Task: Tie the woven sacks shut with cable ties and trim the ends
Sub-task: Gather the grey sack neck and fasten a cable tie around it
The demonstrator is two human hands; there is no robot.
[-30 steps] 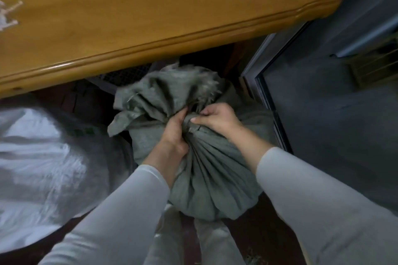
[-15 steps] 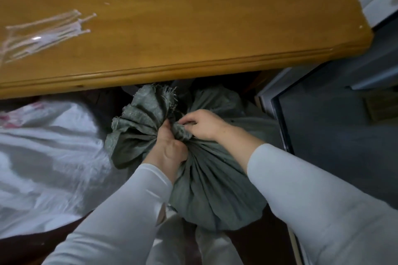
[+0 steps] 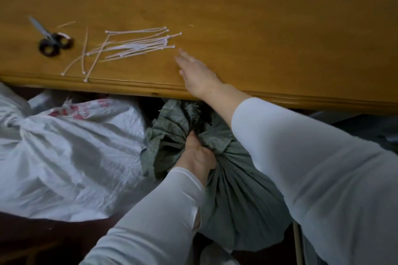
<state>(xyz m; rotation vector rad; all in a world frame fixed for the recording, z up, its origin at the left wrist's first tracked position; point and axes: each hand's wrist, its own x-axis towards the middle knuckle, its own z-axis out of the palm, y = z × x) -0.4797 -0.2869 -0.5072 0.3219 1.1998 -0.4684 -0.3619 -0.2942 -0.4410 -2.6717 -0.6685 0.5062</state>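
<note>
A person's left hand [image 3: 197, 154] clenches the gathered neck of the green sack [image 3: 234, 196] at lower centre; the empty, open right hand [image 3: 197, 73] reaches up-left toward cable ties [image 3: 137, 46] lying lengthwise across the table [image 3: 280, 28].

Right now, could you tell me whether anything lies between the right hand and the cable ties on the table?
Nothing visible does. The right hand is open above bare table, fingertips just short of the cable ties.

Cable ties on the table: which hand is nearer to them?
Right. The right hand reaches open over the table, fingertips just short of the cable ties. The left hand is below the table edge, gripping the green sack's gathered neck.
</note>
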